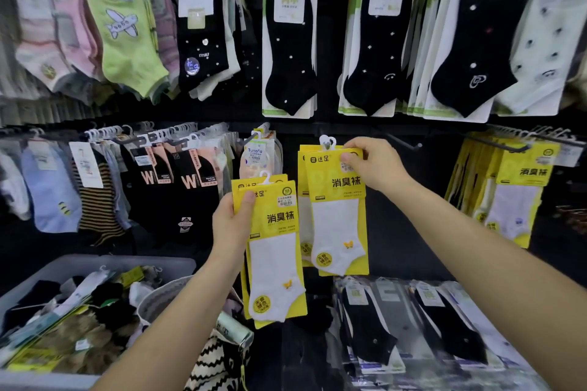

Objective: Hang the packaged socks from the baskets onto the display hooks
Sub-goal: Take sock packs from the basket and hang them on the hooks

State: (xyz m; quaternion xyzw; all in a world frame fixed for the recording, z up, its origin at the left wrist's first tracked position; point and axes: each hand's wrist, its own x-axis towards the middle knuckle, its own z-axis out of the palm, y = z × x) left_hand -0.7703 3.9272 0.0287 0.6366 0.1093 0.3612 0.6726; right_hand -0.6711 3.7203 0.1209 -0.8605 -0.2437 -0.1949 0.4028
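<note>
My left hand [233, 222] grips a small stack of yellow-carded white sock packs [273, 247] by the upper left edge, held upright in front of the display. My right hand [373, 167] pinches the top right corner of another yellow sock pack [336, 209], whose white heart-shaped hanger [327, 142] sits at the tip of a display hook; a second yellow pack lies behind it. An empty black hook [403, 141] juts out just right of that hand. A grey basket [95, 267] at lower left holds several mixed sock packs.
Rows of hung socks fill the wall: black ankle socks [290, 51] above, striped and black packs [158, 181] to the left, more yellow packs [505, 194] on the right. Black sock packs [413, 327] lie flat at lower right. A zigzag-patterned bag [219, 359] sits below centre.
</note>
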